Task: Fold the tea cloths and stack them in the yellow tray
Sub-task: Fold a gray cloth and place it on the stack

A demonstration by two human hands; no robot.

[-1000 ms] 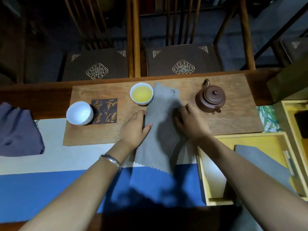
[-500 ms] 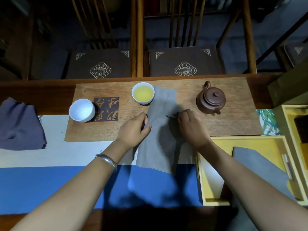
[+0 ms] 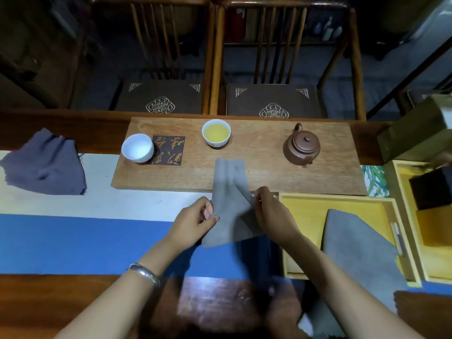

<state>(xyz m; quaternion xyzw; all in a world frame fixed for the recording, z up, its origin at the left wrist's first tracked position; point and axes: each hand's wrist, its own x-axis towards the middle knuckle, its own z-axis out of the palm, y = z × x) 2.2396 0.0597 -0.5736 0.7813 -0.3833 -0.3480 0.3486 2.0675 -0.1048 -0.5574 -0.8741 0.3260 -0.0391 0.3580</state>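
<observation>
Pinching the grey tea cloth (image 3: 228, 192) at either edge, left hand (image 3: 193, 222) and right hand (image 3: 274, 216) are doubling it narrow to fit the yellow tray (image 3: 308, 211)

Bare board (image 3: 264, 172) lies between the full cup (image 3: 216, 132) and teapot (image 3: 301, 148); the tray (image 3: 305, 209) seems half covered by a folded cloth (image 3: 352, 243).

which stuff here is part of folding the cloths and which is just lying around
Part of the job:
- grey cloth, gripped by left hand and right hand
- yellow tray
- folded grey cloth in it
- purple cloth

Just lying about:
- teapot
- full teacup
- empty cup
- wooden board
</observation>
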